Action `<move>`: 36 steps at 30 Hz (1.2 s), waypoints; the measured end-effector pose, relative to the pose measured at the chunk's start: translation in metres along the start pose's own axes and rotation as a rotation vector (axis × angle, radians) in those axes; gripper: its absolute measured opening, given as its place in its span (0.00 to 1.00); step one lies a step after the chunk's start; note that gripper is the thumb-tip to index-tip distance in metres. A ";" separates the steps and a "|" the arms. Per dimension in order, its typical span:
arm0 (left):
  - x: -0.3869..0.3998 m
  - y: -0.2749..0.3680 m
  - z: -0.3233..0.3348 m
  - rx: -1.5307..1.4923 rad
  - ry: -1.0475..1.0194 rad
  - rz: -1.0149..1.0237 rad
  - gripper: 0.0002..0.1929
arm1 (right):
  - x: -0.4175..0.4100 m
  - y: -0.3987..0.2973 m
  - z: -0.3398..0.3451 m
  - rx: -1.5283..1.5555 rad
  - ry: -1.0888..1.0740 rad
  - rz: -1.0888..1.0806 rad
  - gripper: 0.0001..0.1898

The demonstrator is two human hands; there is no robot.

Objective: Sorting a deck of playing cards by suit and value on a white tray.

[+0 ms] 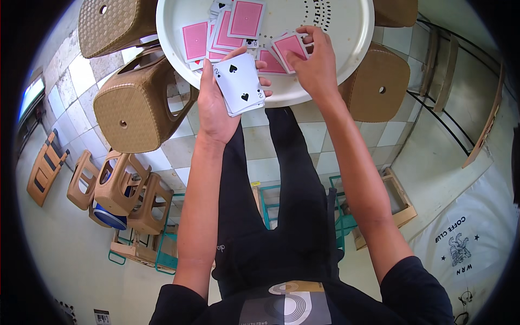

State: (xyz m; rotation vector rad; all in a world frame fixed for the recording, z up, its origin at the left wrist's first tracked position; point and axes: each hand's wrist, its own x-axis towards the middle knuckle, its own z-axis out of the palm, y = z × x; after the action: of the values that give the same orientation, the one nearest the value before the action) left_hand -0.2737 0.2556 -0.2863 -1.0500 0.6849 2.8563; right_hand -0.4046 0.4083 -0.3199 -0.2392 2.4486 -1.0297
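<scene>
My left hand (213, 109) holds a small stack of playing cards (241, 87) face up, with the two of spades on top. The thumb lies along the stack's left edge and the fingertips show at its right. My right hand (321, 67) grips a pink-backed playing card (286, 44) face down, thumb on its back and fingers at its far edge. Part of another card shows just under it. Face-down cards (270, 67) lie below that on the table, between my hands. Further left is a loose pile of playing cards (245, 20), mostly pink backs, with a few faces peeking out.
The round white plastic table (294, 95) has a raised rim and a perforated pattern. Brown plastic stools (126, 118) stand at its left, and another stool (378, 83) at its right. Several more stools (122, 183) are stacked behind on the left. A wooden-slatted metal rack (447, 73) is at the right.
</scene>
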 end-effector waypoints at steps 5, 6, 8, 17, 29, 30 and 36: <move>-0.001 0.003 -0.002 0.007 0.000 -0.005 0.38 | -0.008 -0.026 -0.017 0.262 -0.067 0.085 0.23; 0.000 0.003 -0.002 0.008 0.000 -0.003 0.38 | -0.010 -0.034 -0.020 0.264 -0.072 0.091 0.22; 0.000 0.002 -0.002 0.014 0.004 -0.003 0.38 | -0.016 -0.044 -0.023 0.294 -0.091 0.057 0.22; 0.001 0.001 0.014 -0.002 0.104 -0.001 0.35 | -0.043 -0.082 -0.002 0.347 -0.163 -0.190 0.25; -0.005 0.000 0.010 -0.080 0.200 -0.051 0.35 | -0.056 -0.093 -0.001 0.533 -0.396 -0.010 0.23; -0.004 0.001 0.015 -0.081 0.176 -0.033 0.36 | -0.052 -0.087 -0.005 0.530 -0.394 -0.008 0.23; -0.002 0.003 -0.005 -0.064 -0.011 0.003 0.39 | -0.022 -0.021 0.001 0.134 0.027 -0.100 0.25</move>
State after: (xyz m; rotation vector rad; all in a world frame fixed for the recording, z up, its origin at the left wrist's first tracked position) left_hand -0.2695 0.2512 -0.2880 -1.0416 0.5991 2.9022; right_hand -0.3856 0.4002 -0.2974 -0.3073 2.3994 -1.2424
